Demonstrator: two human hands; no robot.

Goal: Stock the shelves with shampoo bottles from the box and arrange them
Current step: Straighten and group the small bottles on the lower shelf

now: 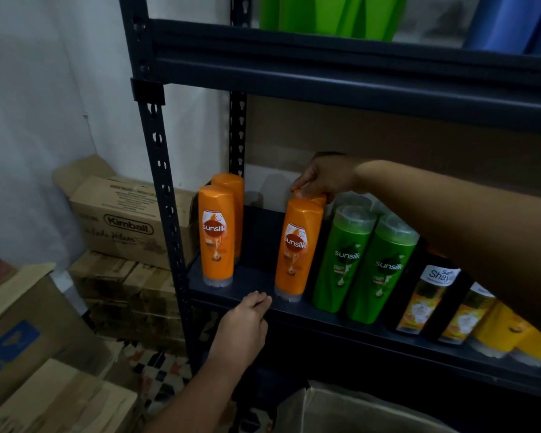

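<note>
right hand (324,179) reaches in over the shelf (256,279), fingers curled down on the top of a rear orange bottle (317,199) standing behind the front orange bottle (297,251); looks like a pinch from above, though the contact is partly hidden. left hand (247,320) is low at the shelf's front edge, fingers loosely straight, tips touching the lip, holding nothing.

further left, another pair of orange bottles (217,235) stands one behind the other by the shelf post (161,170), with a bare gap of shelf between the two pairs. right of the hand: green bottles (366,260) in a row, then dark-and-yellow bottles (431,298). open carton (356,407) sits below, at the bottom edge of view; contents not visible.

handling, judged: rigid glossy plastic, likely slippery and moderately heavy when full; tall on a narrow cap base, so tippy. better held round the waist than by the top.

room: the gap on the left gives space to slide the pair over. the upper shelf beam (325,79) limits lift height, and the green bottles crowd the right side.
</note>
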